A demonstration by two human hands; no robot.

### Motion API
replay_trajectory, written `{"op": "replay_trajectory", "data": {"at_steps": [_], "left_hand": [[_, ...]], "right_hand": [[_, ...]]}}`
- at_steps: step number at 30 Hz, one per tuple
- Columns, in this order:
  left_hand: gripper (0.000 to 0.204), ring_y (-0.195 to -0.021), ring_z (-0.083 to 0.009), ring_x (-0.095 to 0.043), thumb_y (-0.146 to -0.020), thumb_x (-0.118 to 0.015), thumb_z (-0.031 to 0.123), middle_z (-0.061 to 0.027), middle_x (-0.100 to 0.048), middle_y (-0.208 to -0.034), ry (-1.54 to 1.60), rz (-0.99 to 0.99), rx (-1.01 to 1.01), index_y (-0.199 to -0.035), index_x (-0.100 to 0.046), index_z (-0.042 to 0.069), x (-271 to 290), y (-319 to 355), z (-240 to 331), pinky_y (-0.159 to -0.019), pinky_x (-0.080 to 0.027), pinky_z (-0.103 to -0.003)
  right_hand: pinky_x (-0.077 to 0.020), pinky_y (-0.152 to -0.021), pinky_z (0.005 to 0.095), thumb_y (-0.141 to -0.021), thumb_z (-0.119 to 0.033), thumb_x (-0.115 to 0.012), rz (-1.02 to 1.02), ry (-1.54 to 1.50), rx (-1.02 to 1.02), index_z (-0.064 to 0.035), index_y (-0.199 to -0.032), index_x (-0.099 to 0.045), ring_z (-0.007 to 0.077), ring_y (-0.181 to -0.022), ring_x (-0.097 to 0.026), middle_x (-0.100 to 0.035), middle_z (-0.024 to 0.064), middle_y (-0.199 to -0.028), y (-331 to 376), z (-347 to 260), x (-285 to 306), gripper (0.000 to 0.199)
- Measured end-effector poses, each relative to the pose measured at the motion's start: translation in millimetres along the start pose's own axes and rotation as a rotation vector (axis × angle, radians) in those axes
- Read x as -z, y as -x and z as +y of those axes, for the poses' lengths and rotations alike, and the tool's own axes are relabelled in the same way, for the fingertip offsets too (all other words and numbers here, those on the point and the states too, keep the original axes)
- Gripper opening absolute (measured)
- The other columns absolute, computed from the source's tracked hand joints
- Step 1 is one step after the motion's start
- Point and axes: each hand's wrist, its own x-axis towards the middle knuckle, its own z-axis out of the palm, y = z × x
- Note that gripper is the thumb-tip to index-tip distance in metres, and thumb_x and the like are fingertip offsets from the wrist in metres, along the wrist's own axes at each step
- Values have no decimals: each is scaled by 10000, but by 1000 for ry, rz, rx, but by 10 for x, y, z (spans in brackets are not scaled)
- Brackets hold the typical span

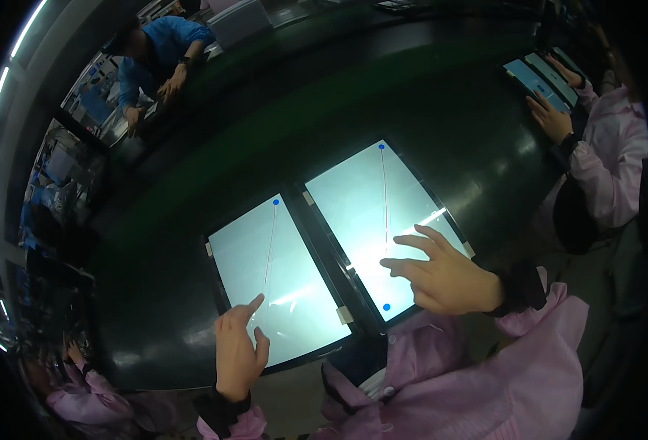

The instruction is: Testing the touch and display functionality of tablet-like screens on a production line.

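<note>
Two flat touch panels with lit white screens lie side by side on a dark table. On the left panel [287,271] a thin red line runs from a blue dot near its far edge down to the index fingertip of my left hand [239,352]. That hand holds nothing; its index finger points out and the thumb stands apart. Over the right panel [361,198] my right hand [452,279] has its fingers spread, index tip at the screen, where a similar red line ends. A blue dot shows at each end of the right screen. Neither hand grips anything.
The dark green-black table [192,169] stretches away. Across it a person in blue [166,55] leans in beside a grey box [240,22]. At right, a person in pink [610,147] handles other panels [533,81]. Another person in pink [93,400] is at lower left.
</note>
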Motion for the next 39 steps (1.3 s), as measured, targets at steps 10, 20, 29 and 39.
{"op": "replay_trajectory", "data": {"at_steps": [10,20,29,39], "left_hand": [[532,-994,-261,-494,-693,-548,-24,-122,-547,-1020,-54,33,179,-1220,-535,49,-4,687,162,-906,-337,-378],[471,-971,-249,-494,-698,-523,-58,-85,-585,-1082,-59,41,209,-1158,-497,38,36,894,236,-883,-329,-364],[506,-964,-202,-519,-687,-586,65,-73,-585,-1024,-325,54,134,-1193,-587,83,22,874,208,-835,-360,-349],[618,-1246,-275,-374,-783,-482,62,-172,-398,-1334,1096,534,453,-1351,-240,83,-240,-439,-939,-1040,-263,-371]], "right_hand": [[-245,-1065,517,-723,-143,-592,-128,-50,48,-49,-1055,-560,276,-1255,-376,-536,48,-1225,166,-264,-31,347],[-231,-1075,529,-684,-147,-596,-125,8,44,-59,-982,-601,265,-1229,-417,-560,20,-1228,200,-310,-60,311],[-289,-1042,523,-718,-168,-599,-137,71,59,-63,-1029,-582,281,-1220,-429,-549,57,-1237,182,-279,58,330],[-248,-1073,429,-813,-157,-620,388,-909,-568,-67,-1406,-196,344,-1330,-272,-278,195,-1423,-487,1132,65,734]]}}
